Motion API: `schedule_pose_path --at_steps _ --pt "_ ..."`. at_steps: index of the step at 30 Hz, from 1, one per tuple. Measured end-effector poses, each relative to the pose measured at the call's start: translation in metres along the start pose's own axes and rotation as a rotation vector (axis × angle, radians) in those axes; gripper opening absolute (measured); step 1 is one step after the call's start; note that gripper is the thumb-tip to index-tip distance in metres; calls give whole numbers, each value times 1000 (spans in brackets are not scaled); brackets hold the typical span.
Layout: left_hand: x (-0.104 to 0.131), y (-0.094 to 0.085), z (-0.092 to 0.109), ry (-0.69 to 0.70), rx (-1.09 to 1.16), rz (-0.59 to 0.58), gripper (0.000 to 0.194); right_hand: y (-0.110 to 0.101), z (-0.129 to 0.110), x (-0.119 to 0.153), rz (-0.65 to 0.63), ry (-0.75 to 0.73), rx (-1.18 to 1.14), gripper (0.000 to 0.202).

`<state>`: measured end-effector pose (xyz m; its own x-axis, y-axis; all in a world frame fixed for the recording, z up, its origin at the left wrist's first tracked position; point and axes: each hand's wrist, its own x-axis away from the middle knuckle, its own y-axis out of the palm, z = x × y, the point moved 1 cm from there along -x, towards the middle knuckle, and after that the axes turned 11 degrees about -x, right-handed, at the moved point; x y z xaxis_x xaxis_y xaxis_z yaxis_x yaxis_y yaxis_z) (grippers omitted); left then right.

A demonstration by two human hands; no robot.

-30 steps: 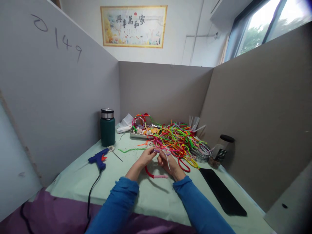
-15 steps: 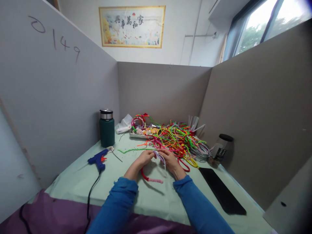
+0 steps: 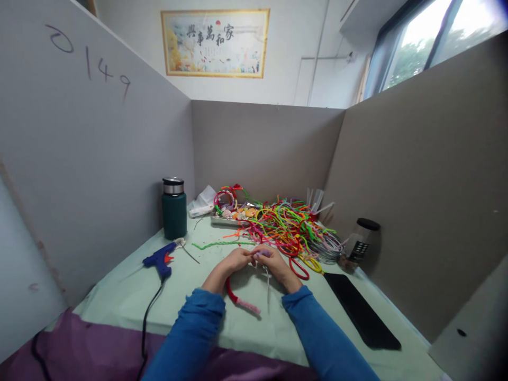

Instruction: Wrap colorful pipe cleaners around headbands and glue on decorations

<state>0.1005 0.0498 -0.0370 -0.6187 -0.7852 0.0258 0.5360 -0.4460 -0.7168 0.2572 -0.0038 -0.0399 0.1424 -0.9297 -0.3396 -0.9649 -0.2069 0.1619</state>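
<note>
My left hand (image 3: 237,259) pinches a curved band wrapped in red and pink fuzzy pipe cleaner (image 3: 243,299). Its free end hangs below my palm, and its upper part is hidden by my fingers. Close beside it, my right hand (image 3: 277,263) is closed on a purple pipe cleaner (image 3: 262,253), with the fingertips of both hands meeting at the band. Thin pale strands (image 3: 267,283) dangle under my right fingers. Just beyond my hands lies a twisted green pipe cleaner (image 3: 218,244).
A blue glue gun (image 3: 161,260) with a black cord and a dark green bottle (image 3: 174,211) stand left. A metal tray (image 3: 228,220) of small decorations and a heap of colourful pipe cleaners (image 3: 293,225) lie behind. At right are a clear jar (image 3: 359,243) and a black flat object (image 3: 361,309).
My fingers have drawn closer together, and the purple strand is now mostly inside my right hand. The band's free end has swung lower and slightly left; the pale strands hang lower.
</note>
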Motion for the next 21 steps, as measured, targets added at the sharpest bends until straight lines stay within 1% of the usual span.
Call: schedule_pose_path --at_steps 2,4,6,10,15,18,21 --pt "3 0 4 58 -6 -14 38 -2 3 -2 107 -4 5 29" --pt "5 0 8 127 2 1 32 -4 7 -4 216 -8 12 32" --pt "6 1 12 183 26 25 25 -8 11 -6 288 -22 10 36" --pt "5 2 13 215 53 72 24 -10 15 -8 325 -35 -30 38" --pt "3 0 14 270 89 146 29 -6 12 -6 326 -24 -31 40" --pt "1 -1 14 254 174 191 32 -4 13 -7 347 4 -64 42" --pt "0 -1 12 208 276 248 32 -3 17 -9 371 30 -126 42"
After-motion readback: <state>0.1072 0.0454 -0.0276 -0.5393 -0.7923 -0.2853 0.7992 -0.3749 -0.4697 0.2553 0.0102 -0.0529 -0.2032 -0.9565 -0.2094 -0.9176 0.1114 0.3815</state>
